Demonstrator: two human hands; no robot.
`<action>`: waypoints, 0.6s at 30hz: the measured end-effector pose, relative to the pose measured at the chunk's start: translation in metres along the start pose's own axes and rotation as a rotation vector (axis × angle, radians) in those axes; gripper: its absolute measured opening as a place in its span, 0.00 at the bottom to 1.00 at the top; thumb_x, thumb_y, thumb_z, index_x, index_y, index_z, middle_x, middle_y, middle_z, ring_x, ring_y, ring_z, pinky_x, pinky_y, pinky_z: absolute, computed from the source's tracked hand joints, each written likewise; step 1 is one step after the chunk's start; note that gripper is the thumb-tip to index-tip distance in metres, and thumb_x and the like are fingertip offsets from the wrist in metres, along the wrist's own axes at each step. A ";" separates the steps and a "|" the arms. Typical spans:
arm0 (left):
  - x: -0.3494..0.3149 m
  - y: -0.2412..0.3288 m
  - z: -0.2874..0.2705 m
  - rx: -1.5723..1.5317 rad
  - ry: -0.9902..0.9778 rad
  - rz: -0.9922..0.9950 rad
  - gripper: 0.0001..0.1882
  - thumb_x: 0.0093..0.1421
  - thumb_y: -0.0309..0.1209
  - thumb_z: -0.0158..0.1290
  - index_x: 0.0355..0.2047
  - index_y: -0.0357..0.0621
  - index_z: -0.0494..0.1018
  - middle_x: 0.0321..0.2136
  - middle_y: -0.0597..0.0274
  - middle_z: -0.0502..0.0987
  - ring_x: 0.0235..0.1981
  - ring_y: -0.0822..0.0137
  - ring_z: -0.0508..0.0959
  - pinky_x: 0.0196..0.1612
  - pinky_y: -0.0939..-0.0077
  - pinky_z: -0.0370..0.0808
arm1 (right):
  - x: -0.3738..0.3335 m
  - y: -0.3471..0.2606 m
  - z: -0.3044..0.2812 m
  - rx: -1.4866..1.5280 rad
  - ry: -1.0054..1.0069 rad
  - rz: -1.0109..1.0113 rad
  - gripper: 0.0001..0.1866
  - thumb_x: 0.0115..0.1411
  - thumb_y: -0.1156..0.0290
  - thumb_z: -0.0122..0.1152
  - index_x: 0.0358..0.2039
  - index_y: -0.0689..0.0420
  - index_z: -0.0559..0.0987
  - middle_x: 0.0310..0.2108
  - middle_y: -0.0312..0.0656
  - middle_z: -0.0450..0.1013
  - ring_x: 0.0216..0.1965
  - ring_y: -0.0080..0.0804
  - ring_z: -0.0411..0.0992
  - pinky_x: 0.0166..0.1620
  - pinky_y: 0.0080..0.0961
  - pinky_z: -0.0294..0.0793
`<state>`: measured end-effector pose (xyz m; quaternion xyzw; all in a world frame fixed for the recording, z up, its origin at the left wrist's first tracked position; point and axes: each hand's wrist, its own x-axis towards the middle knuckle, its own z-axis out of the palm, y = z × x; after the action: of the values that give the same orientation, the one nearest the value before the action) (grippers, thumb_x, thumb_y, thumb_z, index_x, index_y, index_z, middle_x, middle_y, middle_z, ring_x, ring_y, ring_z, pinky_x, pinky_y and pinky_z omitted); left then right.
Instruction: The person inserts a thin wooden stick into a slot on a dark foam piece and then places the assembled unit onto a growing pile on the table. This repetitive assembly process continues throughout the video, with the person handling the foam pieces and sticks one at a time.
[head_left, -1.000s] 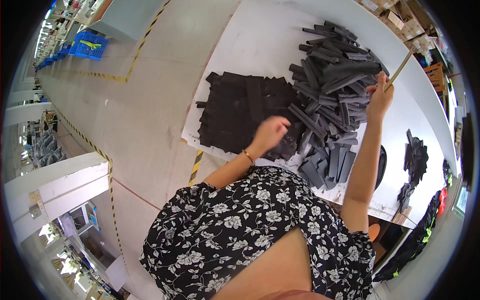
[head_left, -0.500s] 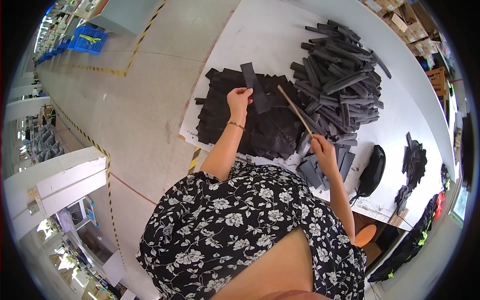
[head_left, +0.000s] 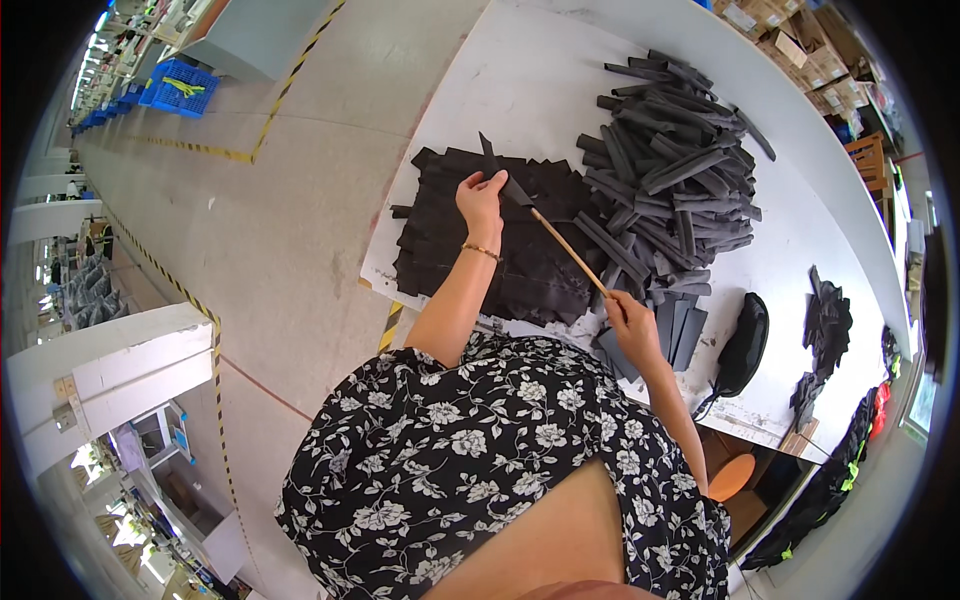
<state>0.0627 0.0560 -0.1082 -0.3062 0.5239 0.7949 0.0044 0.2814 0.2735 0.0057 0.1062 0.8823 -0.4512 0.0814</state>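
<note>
Pinched in my left hand [head_left: 482, 205] is a dark fabric strip [head_left: 512, 188], which looks folded or seen nearly edge-on. My right hand [head_left: 632, 322] grips the near end of a thin wooden stick [head_left: 572, 252]. The stick's far tip meets the lower end of the strip; whether it is inside cannot be made out. Below both hands lies a broad layer of flat black fabric pieces [head_left: 450, 240] on the white table [head_left: 500, 70]. To its right is a big heap of narrow dark grey fabric tubes [head_left: 690, 165].
Flat grey strips [head_left: 685, 335] lie beside my right forearm. Further right are a black pouch [head_left: 742, 345] and a small pile of black pieces [head_left: 826, 325]. A raised white board borders the table's far right side. A blue crate [head_left: 180, 88] stands far left.
My right hand has moved slightly left, bringing the stick's tip to the strip. The strip has turned from lying flat to the view to a narrow, folded-looking shape.
</note>
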 end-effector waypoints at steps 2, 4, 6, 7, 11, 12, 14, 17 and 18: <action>-0.009 -0.003 0.006 0.013 -0.026 0.044 0.29 0.47 0.24 0.68 0.46 0.31 0.66 0.26 0.63 0.74 0.22 0.74 0.71 0.26 0.81 0.69 | 0.008 0.008 0.008 -0.068 0.006 -0.050 0.11 0.64 0.69 0.54 0.43 0.61 0.75 0.23 0.51 0.73 0.26 0.46 0.75 0.31 0.35 0.71; -0.029 -0.008 0.014 0.039 -0.076 0.034 0.29 0.47 0.24 0.68 0.47 0.31 0.66 0.26 0.63 0.74 0.21 0.74 0.71 0.24 0.81 0.69 | 0.023 0.002 0.022 -0.053 0.010 -0.003 0.13 0.65 0.69 0.51 0.48 0.59 0.72 0.22 0.51 0.73 0.26 0.49 0.75 0.31 0.37 0.72; -0.060 -0.012 0.019 0.073 -0.162 -0.029 0.29 0.47 0.26 0.68 0.47 0.31 0.66 0.26 0.64 0.74 0.20 0.75 0.71 0.23 0.81 0.68 | 0.038 -0.015 0.035 -0.051 -0.018 0.049 0.18 0.66 0.72 0.45 0.56 0.55 0.66 0.21 0.51 0.72 0.25 0.49 0.75 0.32 0.39 0.72; -0.076 -0.016 0.019 0.090 -0.215 -0.075 0.30 0.47 0.27 0.68 0.47 0.32 0.67 0.26 0.65 0.74 0.20 0.75 0.71 0.23 0.82 0.68 | 0.046 -0.018 0.041 0.010 0.018 0.027 0.18 0.65 0.73 0.44 0.56 0.55 0.66 0.21 0.50 0.72 0.25 0.47 0.75 0.32 0.38 0.72; -0.104 -0.018 0.001 0.094 -0.497 -0.262 0.28 0.51 0.34 0.67 0.48 0.39 0.68 0.26 0.67 0.74 0.21 0.77 0.71 0.23 0.84 0.68 | 0.062 -0.008 0.060 0.211 0.032 -0.010 0.20 0.63 0.78 0.42 0.57 0.55 0.67 0.20 0.43 0.71 0.23 0.31 0.72 0.31 0.29 0.71; -0.102 -0.001 0.004 0.123 -0.448 -0.214 0.26 0.53 0.36 0.65 0.48 0.40 0.68 0.26 0.67 0.74 0.21 0.77 0.72 0.25 0.84 0.69 | 0.060 -0.005 0.060 0.217 -0.003 -0.006 0.20 0.63 0.78 0.42 0.56 0.55 0.67 0.20 0.42 0.71 0.23 0.29 0.71 0.30 0.27 0.71; -0.093 0.024 0.006 0.030 -0.423 -0.145 0.17 0.62 0.41 0.56 0.45 0.44 0.69 0.26 0.63 0.75 0.25 0.72 0.76 0.30 0.76 0.75 | 0.054 0.003 0.062 0.243 -0.055 -0.015 0.19 0.63 0.78 0.42 0.55 0.56 0.68 0.20 0.41 0.70 0.22 0.25 0.69 0.29 0.24 0.69; -0.088 0.012 0.011 -0.306 -0.544 -0.267 0.13 0.66 0.38 0.50 0.43 0.43 0.69 0.26 0.60 0.75 0.28 0.64 0.79 0.35 0.68 0.78 | 0.051 -0.005 0.073 0.210 -0.015 -0.043 0.19 0.64 0.78 0.42 0.56 0.57 0.68 0.20 0.42 0.69 0.22 0.27 0.69 0.30 0.24 0.69; -0.096 0.007 0.014 -0.438 -0.504 -0.293 0.12 0.69 0.36 0.46 0.43 0.40 0.69 0.28 0.56 0.75 0.31 0.59 0.79 0.37 0.62 0.78 | 0.050 -0.007 0.077 0.211 0.024 -0.051 0.19 0.65 0.77 0.42 0.56 0.57 0.67 0.20 0.42 0.69 0.22 0.28 0.69 0.29 0.25 0.69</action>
<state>0.1315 0.0949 -0.0519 -0.1663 0.2743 0.9296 0.1815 0.2347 0.2124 -0.0452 0.0972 0.8332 -0.5422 0.0479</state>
